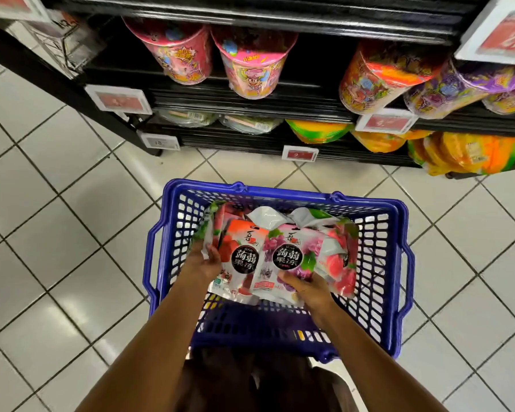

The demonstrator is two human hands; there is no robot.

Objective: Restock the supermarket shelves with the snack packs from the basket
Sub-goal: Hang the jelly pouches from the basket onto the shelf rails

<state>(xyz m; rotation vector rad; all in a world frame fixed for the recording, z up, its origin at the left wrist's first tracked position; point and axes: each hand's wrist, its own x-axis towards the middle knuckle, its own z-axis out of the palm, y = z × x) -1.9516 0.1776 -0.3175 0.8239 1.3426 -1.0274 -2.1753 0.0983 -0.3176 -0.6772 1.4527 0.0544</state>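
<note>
Seen from above, a blue basket (280, 190) stands on a pale tiled floor (57, 233) just in front of black supermarket shelves (250, 96), and both bare arms reach down into it. The snack packs, glossy pouches with round black labels, lie heaped inside the basket; none is in a hand up at the shelves. The step in hand looks like lifting packs out. To do it well, each pouch is best gripped by a firm edge rather than its slippery face and raised straight up clear of the basket wall, so the loose pouches (339, 263) beside them are not dragged along. The left hand (202, 264) has its fingers curled round the left edge of a red pack (241, 257). The right hand (306, 288) pinches the lower part of a purple pack (289, 251) lying just beside the red one, fingers bent onto its front. Pink tubs (250, 63) fill the shelf above.
</note>
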